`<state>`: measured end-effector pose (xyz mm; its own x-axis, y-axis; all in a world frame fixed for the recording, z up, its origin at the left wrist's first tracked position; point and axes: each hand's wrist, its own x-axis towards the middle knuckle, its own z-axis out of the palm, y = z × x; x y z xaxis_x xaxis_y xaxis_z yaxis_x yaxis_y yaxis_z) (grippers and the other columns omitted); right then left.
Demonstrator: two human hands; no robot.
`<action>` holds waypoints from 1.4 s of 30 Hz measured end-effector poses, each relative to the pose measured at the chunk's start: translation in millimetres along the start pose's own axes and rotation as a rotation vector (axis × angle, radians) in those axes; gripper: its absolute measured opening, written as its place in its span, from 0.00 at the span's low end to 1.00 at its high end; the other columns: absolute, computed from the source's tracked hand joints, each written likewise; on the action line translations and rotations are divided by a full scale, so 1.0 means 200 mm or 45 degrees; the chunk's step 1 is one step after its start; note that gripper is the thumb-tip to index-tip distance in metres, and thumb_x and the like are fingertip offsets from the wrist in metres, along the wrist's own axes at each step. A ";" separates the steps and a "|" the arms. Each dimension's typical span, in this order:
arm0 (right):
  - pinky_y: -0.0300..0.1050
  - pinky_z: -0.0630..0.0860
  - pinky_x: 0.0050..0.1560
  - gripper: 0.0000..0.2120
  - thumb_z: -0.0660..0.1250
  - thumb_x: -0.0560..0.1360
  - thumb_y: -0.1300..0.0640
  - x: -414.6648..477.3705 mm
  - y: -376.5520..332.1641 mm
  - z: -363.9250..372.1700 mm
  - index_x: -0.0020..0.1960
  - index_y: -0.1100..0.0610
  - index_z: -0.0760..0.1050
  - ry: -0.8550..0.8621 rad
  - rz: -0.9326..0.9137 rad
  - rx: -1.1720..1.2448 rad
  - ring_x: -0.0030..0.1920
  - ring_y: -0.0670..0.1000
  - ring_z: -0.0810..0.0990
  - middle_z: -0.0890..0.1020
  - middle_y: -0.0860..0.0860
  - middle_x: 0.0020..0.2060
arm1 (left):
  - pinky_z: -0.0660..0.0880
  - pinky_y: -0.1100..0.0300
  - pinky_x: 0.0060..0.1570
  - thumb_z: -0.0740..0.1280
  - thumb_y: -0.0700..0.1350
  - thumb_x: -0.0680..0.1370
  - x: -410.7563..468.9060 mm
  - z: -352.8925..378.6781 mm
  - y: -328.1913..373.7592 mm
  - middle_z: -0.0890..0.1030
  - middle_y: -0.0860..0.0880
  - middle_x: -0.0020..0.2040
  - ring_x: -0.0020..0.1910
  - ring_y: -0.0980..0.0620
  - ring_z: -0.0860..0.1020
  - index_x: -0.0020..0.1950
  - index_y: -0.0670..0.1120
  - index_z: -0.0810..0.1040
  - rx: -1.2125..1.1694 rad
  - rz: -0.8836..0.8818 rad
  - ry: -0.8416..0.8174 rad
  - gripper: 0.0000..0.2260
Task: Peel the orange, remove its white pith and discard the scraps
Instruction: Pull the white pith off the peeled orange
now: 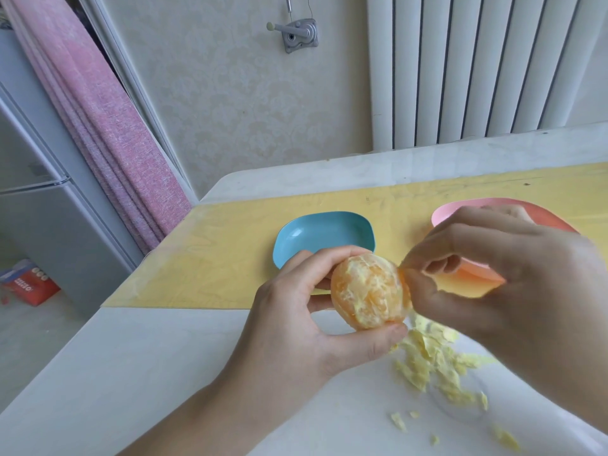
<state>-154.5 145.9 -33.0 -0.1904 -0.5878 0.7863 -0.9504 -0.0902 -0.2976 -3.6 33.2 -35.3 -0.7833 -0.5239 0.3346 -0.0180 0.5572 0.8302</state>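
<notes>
Peel looks fully off. Orange point(370, 291) is held up over the near white part of the table point(164, 373), in front of the blue dish point(324, 236).

Left hand point(296, 327) cradles it: thumb under the bottom, fingers curled round the far side, closed on the fruit. Right hand point(503, 284) is at the orange's right flank, thumb and forefinger pressed together on what looks like a bit of pith; the tips are too blurred to confirm there's a strand between them.

Surface is still patchy: pale pith in streaks across the facing side, orange flesh showing between. So pith removal is partway done, I'd say.

Pith scraps point(437, 370) are piled on the table directly under the hands, with a few strays nearer the camera. Nothing I can see has gone into the blue dish; the pink dish point(467, 207) and orange dish point(473, 284) are mostly behind the right hand, contents hidden.

To do this step well:
- Pinch pith at a loose edge and pull along the segment line, not across it, so the membrane is less likely to tear.
- Keep the left grip light; squeezing will likely burst segments and leak juice.
- Rotate the fruit with the left hand to bring fresh patches to the right fingers.
- Keep working over the pile so scraps land together, then discard in one sweep.
</notes>
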 end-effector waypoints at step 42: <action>0.17 0.62 0.36 0.10 0.67 0.72 0.49 -0.02 -0.02 0.00 0.45 0.52 0.84 -0.231 -0.007 0.326 0.34 0.24 0.70 0.83 0.40 0.38 | 0.74 0.70 0.48 0.73 0.59 0.61 0.02 -0.02 -0.05 0.77 0.55 0.48 0.51 0.57 0.78 0.54 0.57 0.77 0.268 0.039 0.179 0.23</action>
<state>-149.2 147.5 -34.7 -0.1162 -0.7186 0.6856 -0.8541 -0.2800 -0.4382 -3.8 22.9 -41.2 -0.6919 -0.5809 0.4289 -0.1361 0.6883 0.7126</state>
